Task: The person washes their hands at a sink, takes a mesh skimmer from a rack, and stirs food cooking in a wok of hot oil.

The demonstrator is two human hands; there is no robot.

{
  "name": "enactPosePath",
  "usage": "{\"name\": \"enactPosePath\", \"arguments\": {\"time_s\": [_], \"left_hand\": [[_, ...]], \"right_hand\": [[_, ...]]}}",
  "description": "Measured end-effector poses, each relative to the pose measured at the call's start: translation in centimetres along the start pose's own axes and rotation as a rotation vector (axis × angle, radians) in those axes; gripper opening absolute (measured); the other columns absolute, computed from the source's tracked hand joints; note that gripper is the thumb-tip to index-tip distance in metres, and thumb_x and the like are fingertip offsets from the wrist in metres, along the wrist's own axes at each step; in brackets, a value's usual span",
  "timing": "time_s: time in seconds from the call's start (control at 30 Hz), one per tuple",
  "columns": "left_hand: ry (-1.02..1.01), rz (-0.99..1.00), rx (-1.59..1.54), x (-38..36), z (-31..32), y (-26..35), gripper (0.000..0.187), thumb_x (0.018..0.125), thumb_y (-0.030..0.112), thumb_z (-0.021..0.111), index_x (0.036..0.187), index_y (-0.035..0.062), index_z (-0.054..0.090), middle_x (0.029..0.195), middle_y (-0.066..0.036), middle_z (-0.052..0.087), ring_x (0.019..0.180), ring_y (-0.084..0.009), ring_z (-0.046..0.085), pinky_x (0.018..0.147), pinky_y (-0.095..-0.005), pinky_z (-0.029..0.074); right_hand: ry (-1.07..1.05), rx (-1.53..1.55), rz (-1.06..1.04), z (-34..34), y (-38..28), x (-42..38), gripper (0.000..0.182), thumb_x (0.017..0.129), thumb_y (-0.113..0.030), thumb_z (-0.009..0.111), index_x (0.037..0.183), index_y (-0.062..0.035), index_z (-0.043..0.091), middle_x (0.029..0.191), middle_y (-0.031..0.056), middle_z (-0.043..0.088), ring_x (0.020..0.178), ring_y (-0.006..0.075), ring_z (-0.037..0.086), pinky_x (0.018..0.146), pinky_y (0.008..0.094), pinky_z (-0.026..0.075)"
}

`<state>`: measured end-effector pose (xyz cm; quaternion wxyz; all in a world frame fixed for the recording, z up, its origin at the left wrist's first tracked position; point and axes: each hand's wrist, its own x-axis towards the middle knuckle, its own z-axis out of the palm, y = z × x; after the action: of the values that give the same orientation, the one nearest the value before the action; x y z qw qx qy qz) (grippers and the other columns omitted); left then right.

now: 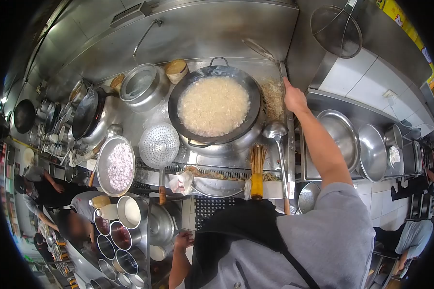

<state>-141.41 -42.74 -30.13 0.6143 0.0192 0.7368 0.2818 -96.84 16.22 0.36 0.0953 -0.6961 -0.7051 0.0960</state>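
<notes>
My right hand is closed around the handle of a long utensil at the stove's right edge; its looped end leans toward the back wall. My left hand hangs low near my apron, fingers curled; whether it holds anything is too small to make out. A large black wok full of bubbling pale liquid with small pieces sits on the burner. A ladle, a bamboo brush, a perforated skimmer and a white cloth lie in front of it.
A bowl of pale pink pieces stands left of the skimmer. Sauce pots crowd the lower left. A lidded pot is at the back, metal bowls to the right, a hanging strainer above. Other people are at both sides.
</notes>
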Motion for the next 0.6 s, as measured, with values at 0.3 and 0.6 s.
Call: {"name": "enactPosePath", "arguments": {"time_s": [0.3, 0.6], "left_hand": [[-0.04, 0.041, 0.21, 5.0, -6.9, -1.3, 0.033, 0.088, 0.003, 0.046, 0.115, 0.0107, 0.063, 0.105, -0.007, 0.066, 0.063, -0.0147, 0.059, 0.048, -0.0312, 0.047], [-0.053, 0.244, 0.087, 3.6, -11.1, -1.6, 0.031, 0.086, 0.004, 0.049, 0.114, 0.0089, 0.063, 0.102, -0.006, 0.067, 0.058, -0.0127, 0.057, 0.045, -0.0275, 0.043]], "right_hand": [[-0.04, 0.02, -0.218, 2.7, -5.2, -5.4, 0.06, 0.081, 0.002, 0.044, 0.14, -0.006, 0.035, 0.104, 0.0335, 0.059, 0.098, 0.0442, 0.059, 0.084, 0.0485, 0.047], [-0.719, 0.891, 0.329, 7.2, -8.3, -8.7, 0.049, 0.092, -0.003, 0.037, 0.14, -0.0151, 0.037, 0.064, -0.0002, 0.046, 0.041, 0.0061, 0.031, 0.035, 0.023, 0.025]]}}
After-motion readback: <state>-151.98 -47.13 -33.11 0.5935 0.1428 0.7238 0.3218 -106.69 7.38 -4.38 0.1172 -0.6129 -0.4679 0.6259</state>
